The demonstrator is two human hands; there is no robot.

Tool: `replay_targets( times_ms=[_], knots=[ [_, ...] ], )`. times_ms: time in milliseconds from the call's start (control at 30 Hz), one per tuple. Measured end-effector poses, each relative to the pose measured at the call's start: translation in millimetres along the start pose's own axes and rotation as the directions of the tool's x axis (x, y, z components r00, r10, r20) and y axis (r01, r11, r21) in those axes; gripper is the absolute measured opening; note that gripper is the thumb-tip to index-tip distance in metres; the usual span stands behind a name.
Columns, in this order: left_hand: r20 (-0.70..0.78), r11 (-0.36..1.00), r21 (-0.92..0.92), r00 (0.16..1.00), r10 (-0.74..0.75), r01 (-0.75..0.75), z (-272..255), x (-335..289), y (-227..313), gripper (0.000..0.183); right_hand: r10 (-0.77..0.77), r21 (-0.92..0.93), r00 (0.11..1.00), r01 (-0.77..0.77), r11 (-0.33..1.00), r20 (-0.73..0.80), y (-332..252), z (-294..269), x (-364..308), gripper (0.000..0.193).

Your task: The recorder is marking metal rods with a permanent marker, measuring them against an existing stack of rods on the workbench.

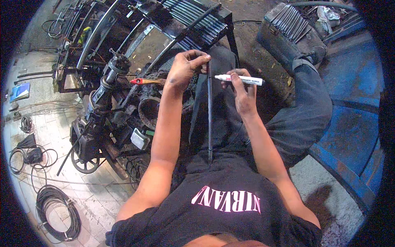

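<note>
My left hand pinches the far end of a thin dark metal rod between thumb and fingers. The rod runs from there toward my body, its near end against my black shirt. In my right hand is a white permanent marker, held level between thumb and fingers. The marker's tip points left and lies close to the rod, a little below my left fingertips; I cannot tell whether it touches. Just left of my left wrist is a paint brush with a red handle.
A machine with a handwheel stands at left. Several metal rods lie on a rack ahead, and more rods rest on a metal box at the far right. A coiled black cable lies on the tiled floor. Blue metal panels are at right.
</note>
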State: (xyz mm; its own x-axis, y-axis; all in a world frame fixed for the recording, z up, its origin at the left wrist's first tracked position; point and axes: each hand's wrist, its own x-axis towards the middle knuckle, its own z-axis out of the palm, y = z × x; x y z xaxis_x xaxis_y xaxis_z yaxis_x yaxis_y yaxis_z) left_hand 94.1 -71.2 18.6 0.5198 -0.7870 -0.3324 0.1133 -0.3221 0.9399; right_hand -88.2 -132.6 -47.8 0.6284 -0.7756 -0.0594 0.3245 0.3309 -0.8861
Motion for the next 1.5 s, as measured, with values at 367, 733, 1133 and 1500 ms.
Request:
replay_targets(
  times_ms=[367,733,1133,1500],
  knots=[
    [0.007,0.995,-0.097,1.0,0.006,-0.006,-1,-5,3,0.024,-0.032,0.078,0.999,0.03,0.996,0.02,-6,2,-1,0.015],
    [0.084,0.98,-0.2,0.996,0.041,-0.023,-6,-7,2,0.028,-0.024,0.06,0.999,0.022,0.998,0.038,-11,4,-3,0.016],
    [0.061,0.993,-0.113,0.998,0.026,-0.019,-3,-19,13,0.03,-0.046,0.14,0.996,0.036,0.99,0.071,-24,16,-9,0.013],
    [0.052,0.991,-0.131,0.998,0.029,-0.022,-1,-17,14,0.028,-0.102,0.008,0.993,0.102,0.995,0.065,-20,11,-8,0.011]
  ],
)
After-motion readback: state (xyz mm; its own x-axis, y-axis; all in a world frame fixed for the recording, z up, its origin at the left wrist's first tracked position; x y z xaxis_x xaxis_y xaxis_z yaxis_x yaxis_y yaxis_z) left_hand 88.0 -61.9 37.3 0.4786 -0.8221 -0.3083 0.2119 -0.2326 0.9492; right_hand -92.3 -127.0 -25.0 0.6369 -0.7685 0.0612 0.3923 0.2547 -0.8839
